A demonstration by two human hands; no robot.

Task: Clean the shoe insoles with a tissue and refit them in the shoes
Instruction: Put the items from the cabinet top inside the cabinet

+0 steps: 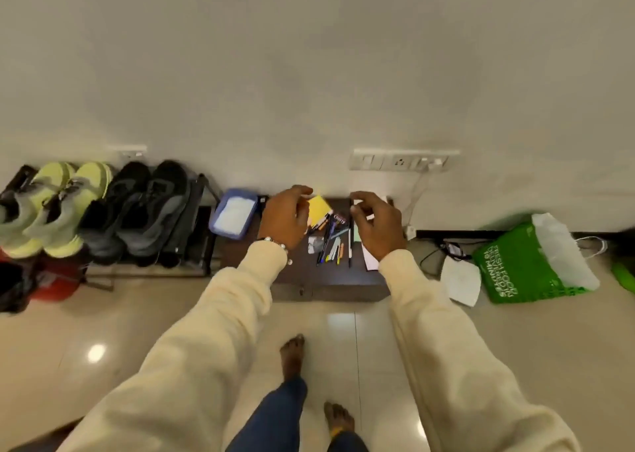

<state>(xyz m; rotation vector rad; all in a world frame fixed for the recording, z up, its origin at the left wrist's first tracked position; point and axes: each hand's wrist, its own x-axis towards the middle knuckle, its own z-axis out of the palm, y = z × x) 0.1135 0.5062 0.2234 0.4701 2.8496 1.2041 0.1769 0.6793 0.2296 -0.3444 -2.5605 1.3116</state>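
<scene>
Bare feet point(292, 352) on glossy beige floor tiles point(137, 317); farther, left hand point(283, 216) and right hand point(376, 224), loosely curled and empty, above dark wooden cabinet point(330, 279).

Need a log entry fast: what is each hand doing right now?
Left hand: fingers loosely curled, holding nothing visible.
Right hand: fingers curled; whether it pinches anything cannot be told.

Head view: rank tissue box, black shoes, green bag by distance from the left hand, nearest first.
From the left hand:
1. Tissue box, just to its left on the dark cabinet.
2. Black shoes, further left on the rack.
3. Green bag, far right on the floor.
</scene>
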